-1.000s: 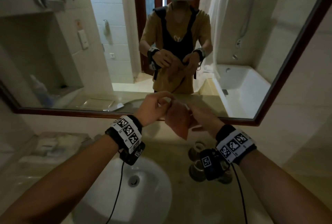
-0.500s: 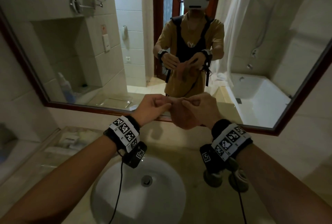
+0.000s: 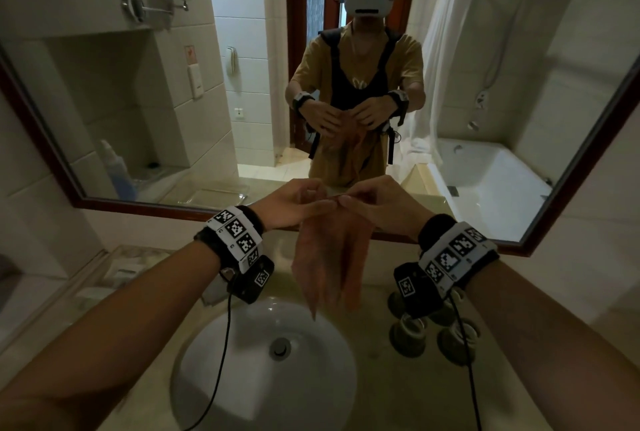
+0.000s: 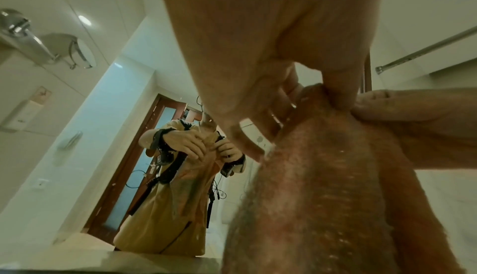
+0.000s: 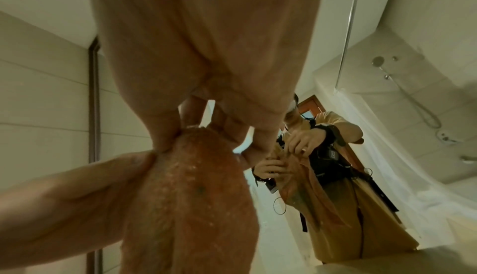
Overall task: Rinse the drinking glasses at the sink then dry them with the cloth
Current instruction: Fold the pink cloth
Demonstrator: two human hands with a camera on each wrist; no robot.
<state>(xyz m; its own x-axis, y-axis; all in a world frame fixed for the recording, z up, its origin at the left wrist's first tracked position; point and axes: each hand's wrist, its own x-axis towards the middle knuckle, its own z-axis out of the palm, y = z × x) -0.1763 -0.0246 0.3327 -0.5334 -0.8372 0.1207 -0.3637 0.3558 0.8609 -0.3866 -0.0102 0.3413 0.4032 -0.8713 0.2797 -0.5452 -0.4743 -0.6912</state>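
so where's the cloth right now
In the head view the orange cloth hangs mid-frame above the sink, pinched at its top edge by the left hand and right hand, left of the glasses.

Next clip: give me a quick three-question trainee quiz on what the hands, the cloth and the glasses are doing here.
1. True or false: both hands grip the top edge of the orange cloth.
2. Where does the cloth hang? A) over the sink basin's far rim B) inside the bathtub C) spread flat on the counter
3. Fill in: the drinking glasses stand on the counter to the ____ of the basin.

Key
1. True: the left hand and right hand pinch it side by side.
2. A
3. right; partly hidden behind the right wrist camera.
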